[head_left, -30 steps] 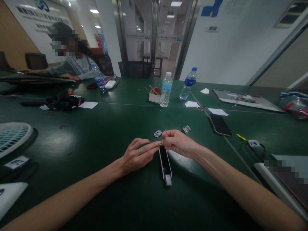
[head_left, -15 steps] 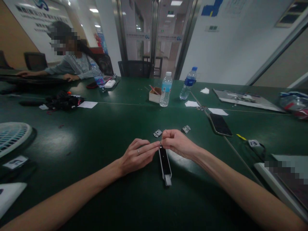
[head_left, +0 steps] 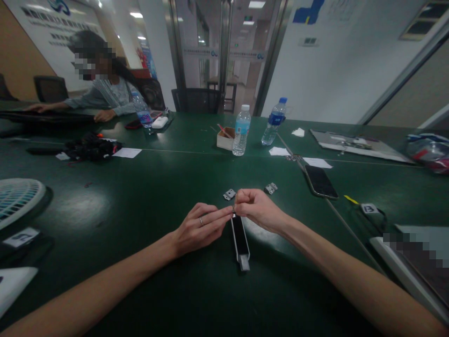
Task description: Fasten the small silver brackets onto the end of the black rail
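Note:
A long, narrow white case with a black top [head_left: 240, 235] lies on the green table, a pale tab [head_left: 244, 263] sticking out at its near end. At its far end, my left hand [head_left: 206, 222], with a ring on one finger, has its fingers stretched together, their tips meeting my right hand. My right hand [head_left: 257, 208] is closed in a pinch at that same spot. Whatever small piece is between the fingertips is mostly hidden. Just beyond the hands lie two small metal hinges, a left hinge [head_left: 229, 194] and a right hinge [head_left: 271, 188].
Two water bottles, a near bottle [head_left: 242, 131] and a far bottle [head_left: 274, 122], stand beyond the hands near a small box [head_left: 225, 139]. At right lie a phone [head_left: 320, 181] and a metal sheet [head_left: 361, 145]. A white fan [head_left: 21, 199] is left. Another person [head_left: 101, 93] sits far left.
Both hands stay at the case's far end in almost the same pose. The view has shifted very slightly.

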{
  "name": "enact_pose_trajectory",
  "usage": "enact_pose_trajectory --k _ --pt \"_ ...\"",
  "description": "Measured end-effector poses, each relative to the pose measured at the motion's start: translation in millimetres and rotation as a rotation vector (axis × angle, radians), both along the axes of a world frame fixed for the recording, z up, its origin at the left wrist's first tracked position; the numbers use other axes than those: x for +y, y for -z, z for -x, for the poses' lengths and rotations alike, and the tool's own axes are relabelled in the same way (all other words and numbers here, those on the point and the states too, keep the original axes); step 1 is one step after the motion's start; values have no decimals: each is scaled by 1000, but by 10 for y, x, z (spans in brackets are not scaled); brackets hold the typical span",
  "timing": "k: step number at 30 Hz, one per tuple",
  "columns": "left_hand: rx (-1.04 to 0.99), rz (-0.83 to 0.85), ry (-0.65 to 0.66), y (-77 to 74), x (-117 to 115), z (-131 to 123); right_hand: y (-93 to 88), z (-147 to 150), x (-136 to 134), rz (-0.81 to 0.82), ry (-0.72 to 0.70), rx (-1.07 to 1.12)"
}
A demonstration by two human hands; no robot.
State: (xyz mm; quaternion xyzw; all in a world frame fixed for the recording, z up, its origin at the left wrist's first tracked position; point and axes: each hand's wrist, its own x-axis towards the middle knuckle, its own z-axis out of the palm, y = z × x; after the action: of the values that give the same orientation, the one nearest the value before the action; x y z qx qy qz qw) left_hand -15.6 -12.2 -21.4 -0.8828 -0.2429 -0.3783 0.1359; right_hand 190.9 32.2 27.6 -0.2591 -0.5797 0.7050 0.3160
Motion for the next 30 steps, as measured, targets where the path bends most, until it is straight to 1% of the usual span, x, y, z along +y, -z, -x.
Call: enact_pose_trajectory --k 5,10,15,20,25,30 --pt "-38 -3 21 -17 -3 -13 25 4 2 -28 4 13" --pt "-25 -1 33 -35 -6 -12 21 4 2 -54 -10 32" --pt "-31 7 40 -17 3 -2 15 7 -3 -80 8 18" --pt "-44 22 43 -14 1 -8 48 -6 5 -128 -5 28" --pt "-56 11 54 -50 -9 -24 47 -10 2 -182 22 -14" --pt "-49 22 48 -52 -13 -20 24 8 -12 -225 41 -16"
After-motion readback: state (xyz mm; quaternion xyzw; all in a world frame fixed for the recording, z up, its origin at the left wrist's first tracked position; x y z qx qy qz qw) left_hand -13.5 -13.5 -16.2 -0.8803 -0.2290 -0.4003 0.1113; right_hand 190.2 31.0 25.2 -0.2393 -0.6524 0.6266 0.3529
